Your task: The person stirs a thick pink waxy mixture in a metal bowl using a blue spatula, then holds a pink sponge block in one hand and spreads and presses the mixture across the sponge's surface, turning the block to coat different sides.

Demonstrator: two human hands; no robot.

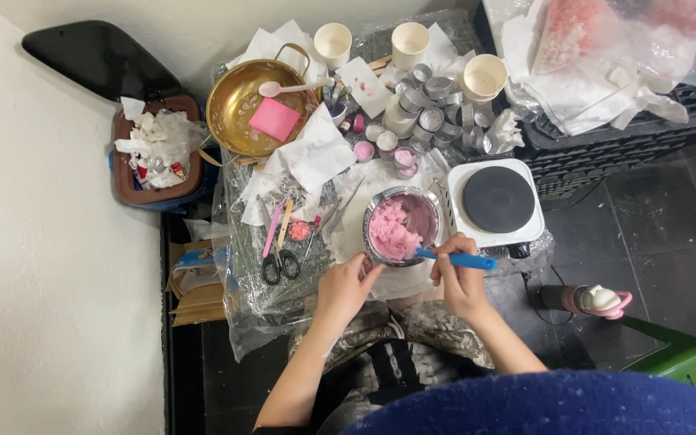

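Note:
A small steel bowl (427, 211) full of pink flaky stuff (391, 231) stands on the plastic-covered low table (243, 282). My right hand (461, 278) grips a blue-handled spatula (459, 259) whose tip reaches into the bowl's near edge. My left hand (346, 283) rests against the bowl's near left rim, fingers curled to it.
A white single hotplate (497, 201) sits right of the bowl. Scissors (281, 259), tissues, a brass pan (239, 101) with a pink spoon and pink square, paper cups (409, 42), and several small tins (432, 113) crowd the table. A bin (155, 153) stands left; a black crate right.

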